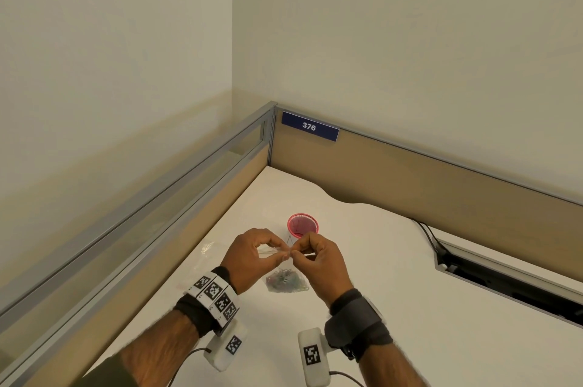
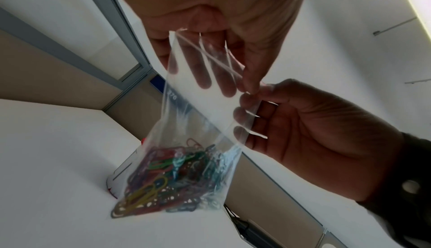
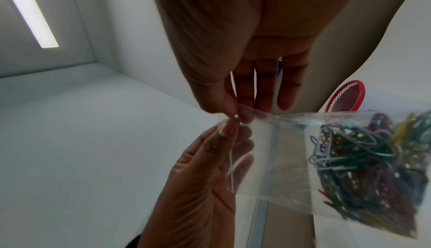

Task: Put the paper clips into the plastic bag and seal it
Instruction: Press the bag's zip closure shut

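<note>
Two hands meet above a white desk (image 1: 394, 276), and between them hangs one clear bag (image 2: 205, 108). The left hand (image 1: 252, 257) pinches the bag's top strip between thumb and fingers, with the other fingers lying behind the plastic. The right hand (image 1: 318, 260) pinches the same strip just beside it, so the fingertips of both hands nearly touch at the middle of the top edge. The bag's lower end rests on the desk between the wrists, and its load has sunk there: a heap of clips (image 2: 172, 180) in many colours, red, green, blue and yellow among them, too tangled to count. All the clips that show are inside the bag. Whether the strip is pressed closed along its whole length cannot be told. Behind the hands stands one red mesh cup (image 1: 303, 225), round and upright; nothing can be made out in it. To the left of the hands one more piece of clear plastic (image 1: 209, 249) lies flat on the desk. On the partition at the far corner hangs one blue plate (image 1: 310, 126) reading 376.
</note>
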`<state>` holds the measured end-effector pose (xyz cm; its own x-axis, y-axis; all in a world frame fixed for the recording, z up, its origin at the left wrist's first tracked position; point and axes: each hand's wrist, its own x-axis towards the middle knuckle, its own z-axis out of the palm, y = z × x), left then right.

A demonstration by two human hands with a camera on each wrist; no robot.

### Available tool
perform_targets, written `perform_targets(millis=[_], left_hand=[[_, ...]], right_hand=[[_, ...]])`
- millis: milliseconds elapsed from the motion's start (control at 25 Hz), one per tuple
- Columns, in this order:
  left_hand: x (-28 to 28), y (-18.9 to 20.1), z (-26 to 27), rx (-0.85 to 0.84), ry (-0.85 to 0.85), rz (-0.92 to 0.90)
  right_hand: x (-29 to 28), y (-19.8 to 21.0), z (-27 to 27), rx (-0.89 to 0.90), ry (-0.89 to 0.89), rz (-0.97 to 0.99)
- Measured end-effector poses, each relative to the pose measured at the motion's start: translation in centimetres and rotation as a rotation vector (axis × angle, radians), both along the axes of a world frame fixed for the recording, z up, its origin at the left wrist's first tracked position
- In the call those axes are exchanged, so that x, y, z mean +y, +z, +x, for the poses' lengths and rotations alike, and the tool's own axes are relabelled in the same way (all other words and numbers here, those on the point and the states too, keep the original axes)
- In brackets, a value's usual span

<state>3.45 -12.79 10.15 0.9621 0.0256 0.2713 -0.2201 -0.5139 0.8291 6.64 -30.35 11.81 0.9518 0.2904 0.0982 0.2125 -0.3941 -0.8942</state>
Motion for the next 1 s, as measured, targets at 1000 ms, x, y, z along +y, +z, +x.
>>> perform_targets(millis=[1000], left_hand=[[2.8,-1.4,-0.1,0.092,0.099,-0.007]], right_hand=[[-0.8,-1.0,-0.1,-0.003,-0.057,0.078]])
